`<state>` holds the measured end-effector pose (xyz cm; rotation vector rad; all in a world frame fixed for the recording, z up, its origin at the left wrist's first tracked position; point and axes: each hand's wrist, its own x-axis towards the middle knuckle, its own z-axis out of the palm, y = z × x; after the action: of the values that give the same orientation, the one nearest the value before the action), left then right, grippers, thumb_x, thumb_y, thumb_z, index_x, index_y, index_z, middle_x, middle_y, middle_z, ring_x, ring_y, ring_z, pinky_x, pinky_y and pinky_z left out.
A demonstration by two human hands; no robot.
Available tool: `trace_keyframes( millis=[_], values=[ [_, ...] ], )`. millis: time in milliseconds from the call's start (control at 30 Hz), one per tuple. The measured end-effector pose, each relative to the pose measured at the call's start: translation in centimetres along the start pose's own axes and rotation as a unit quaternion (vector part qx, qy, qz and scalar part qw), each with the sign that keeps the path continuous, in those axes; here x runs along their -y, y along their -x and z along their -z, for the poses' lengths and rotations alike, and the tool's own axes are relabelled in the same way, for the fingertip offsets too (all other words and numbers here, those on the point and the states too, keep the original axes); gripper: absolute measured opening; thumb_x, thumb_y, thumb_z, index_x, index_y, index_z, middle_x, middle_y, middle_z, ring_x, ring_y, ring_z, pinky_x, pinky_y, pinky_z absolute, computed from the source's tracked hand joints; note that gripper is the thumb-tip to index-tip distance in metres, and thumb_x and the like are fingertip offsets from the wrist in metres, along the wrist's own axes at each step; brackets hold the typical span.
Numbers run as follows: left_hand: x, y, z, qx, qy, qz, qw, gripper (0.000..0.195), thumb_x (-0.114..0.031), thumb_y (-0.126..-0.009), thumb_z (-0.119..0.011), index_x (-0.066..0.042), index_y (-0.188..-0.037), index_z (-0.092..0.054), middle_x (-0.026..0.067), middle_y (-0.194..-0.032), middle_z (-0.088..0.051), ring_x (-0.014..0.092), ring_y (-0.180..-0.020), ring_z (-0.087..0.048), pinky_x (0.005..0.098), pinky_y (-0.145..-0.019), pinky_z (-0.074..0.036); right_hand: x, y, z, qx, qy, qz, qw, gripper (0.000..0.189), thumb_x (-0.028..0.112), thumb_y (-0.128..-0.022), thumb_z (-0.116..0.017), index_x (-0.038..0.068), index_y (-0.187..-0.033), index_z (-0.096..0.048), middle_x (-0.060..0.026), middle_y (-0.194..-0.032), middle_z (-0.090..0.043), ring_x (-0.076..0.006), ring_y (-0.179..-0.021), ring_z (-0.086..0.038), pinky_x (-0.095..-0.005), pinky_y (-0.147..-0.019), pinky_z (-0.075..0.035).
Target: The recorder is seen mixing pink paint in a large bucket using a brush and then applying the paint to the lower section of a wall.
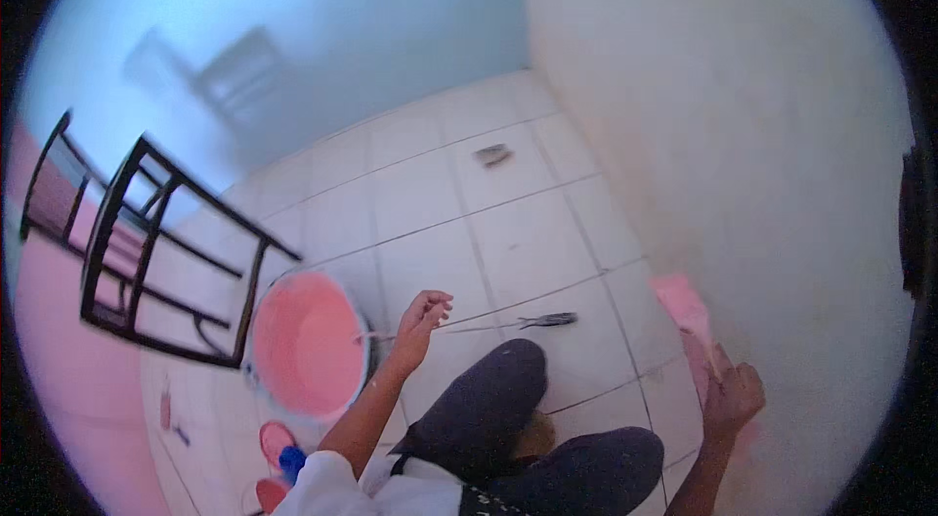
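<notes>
My right hand [733, 397] grips the handle of a flat paintbrush [681, 300]. Pink paint coats the brush, whose bristle end lies against the foot of the pale wall [740, 149]. Fresh pink paint [695, 362] marks the wall's lower edge beside that hand. My left hand [426, 314] hovers over the floor with fingers loosely curled and apart, holding nothing. Left of it stands a wide bucket [311, 347] of pink paint. A thin rod reaches from near the bucket's rim, passing behind my left wrist, towards a dark-handled tool [549, 320] on the tiles.
A black metal frame [150, 252], like an upturned chair or stool, stands behind the bucket. A small blurred grey object [493, 155] lies on the tiled floor [425, 215]. Pink slippers [277, 443] and a roller-like tool [167, 410] are at lower left. A blue wall [410, 17] rises ahead.
</notes>
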<state>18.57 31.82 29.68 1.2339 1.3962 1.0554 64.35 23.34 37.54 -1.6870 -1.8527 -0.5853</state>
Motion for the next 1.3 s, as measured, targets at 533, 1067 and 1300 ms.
trace_keyframes(
  millis=[533, 1067, 1300],
  values=[
    [8.9, 11.5, 11.1, -0.159, -0.227, -0.030, 0.960, 0.018, -0.018, -0.089, -0.054, -0.002, -0.095, -0.057, 0.0112, -0.086, -0.060, 0.018, -0.080, -0.056, 0.0330, -0.072, -0.045, 11.7, -8.7, 1.1, 0.029, -0.130, 0.201, 0.971, 0.035, 0.023, -0.064, -0.078, 0.012, -0.097, -0.070, -0.0048, -0.057, -0.034, -0.0209, -0.051, -0.039, -0.0349, -0.046, -0.028],
    [30.7, 11.9, 8.2, -0.231, -0.489, 0.084, 0.837, 0.042, -0.035, -0.078, -0.063, -0.004, -0.106, -0.057, 0.0169, -0.107, -0.057, 0.037, -0.103, -0.054, 0.0527, -0.091, -0.039, 33.8, -14.3, -15.0, 0.227, -0.336, 0.373, 0.834, 0.034, 0.033, -0.062, -0.077, 0.021, -0.094, -0.071, -0.0012, -0.052, -0.038, -0.0194, -0.045, -0.044, -0.0341, -0.041, -0.033],
    [32.2, 13.6, 7.7, -0.260, -0.469, 0.078, 0.841, 0.048, -0.040, -0.084, -0.059, -0.005, -0.116, -0.057, 0.0175, -0.117, -0.057, 0.037, -0.109, -0.053, 0.0507, -0.095, -0.041, 47.9, -16.6, -19.1, 0.315, -0.389, 0.447, 0.741, 0.031, 0.032, -0.069, -0.075, 0.022, -0.098, -0.070, -0.0001, -0.056, -0.042, -0.0176, -0.047, -0.046, -0.0317, -0.042, -0.035]
  ],
)
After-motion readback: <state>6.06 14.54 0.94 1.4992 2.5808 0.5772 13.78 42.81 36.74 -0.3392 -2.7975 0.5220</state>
